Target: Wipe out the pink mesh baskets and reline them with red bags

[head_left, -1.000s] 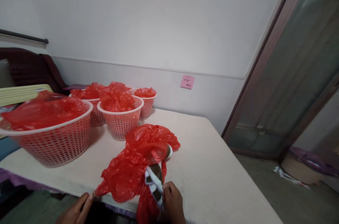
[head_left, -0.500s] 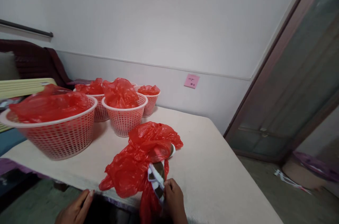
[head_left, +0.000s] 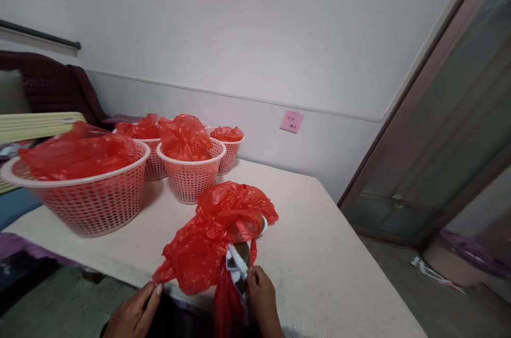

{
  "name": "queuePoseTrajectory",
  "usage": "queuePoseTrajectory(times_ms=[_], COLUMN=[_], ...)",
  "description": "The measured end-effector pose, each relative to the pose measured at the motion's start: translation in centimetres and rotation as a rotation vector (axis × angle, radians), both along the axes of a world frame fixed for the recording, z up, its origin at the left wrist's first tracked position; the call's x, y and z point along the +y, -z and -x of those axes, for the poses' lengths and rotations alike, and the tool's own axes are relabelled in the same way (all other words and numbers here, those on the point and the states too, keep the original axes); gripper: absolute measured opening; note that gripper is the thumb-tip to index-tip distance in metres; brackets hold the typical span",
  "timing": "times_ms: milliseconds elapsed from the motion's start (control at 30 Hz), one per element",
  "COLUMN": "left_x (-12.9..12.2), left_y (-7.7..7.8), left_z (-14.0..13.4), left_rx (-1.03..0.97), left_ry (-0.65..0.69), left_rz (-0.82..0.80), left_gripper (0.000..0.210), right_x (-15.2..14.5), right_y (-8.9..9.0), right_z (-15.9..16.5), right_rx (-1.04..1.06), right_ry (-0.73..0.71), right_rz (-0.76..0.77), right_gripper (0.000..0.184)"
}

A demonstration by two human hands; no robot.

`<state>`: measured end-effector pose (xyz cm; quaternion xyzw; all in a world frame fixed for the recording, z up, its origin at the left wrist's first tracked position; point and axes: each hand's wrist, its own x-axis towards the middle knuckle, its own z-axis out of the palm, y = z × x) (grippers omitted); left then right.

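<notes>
A crumpled red plastic bag [head_left: 191, 253] lies near the front edge of the table, part of it hanging over. From its opening shows a brown-and-white patterned cloth [head_left: 238, 261] with pale purple trim; its full shape is hidden by the bag. My right hand [head_left: 263, 295] is closed, pinching the near end of this cloth between thumb and fingers. At the table's front edge, my left hand [head_left: 133, 311] has thumb and forefinger closed at the bag's left corner.
Behind stand pink perforated baskets: a large one [head_left: 93, 205] at left, a smaller one [head_left: 191, 181] in the middle, others further back, with red bags inside. A pink note [head_left: 291, 121] is on the wall. A bin [head_left: 459, 258] stands on the floor at right.
My left hand has moved right and slightly up, reaching the bag's left corner. The right hand keeps its pinch on the cloth. The view has shifted slightly.
</notes>
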<state>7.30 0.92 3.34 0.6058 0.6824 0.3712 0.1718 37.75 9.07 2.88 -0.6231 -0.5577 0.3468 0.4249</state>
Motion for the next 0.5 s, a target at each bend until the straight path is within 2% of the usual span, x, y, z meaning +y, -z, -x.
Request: queuePoseTrajectory(times_ms=[267,500], left_x=[0.4,1.1], left_y=[-0.9,-1.8], left_z=[-3.6,-7.4], left_rx=[-0.081,-0.130], left_ry=[0.094,0.141], left_rz=[0.016,-0.073], left_gripper=[0.033,0.034], right_x=[0.0,-0.1], right_y=[0.2,-0.1], right_z=[0.1,0.0], right_rx=[-0.002,0.005], right_ry=[0.013,0.017], right_rz=[0.017,0.015], right_gripper=[0.021,0.017])
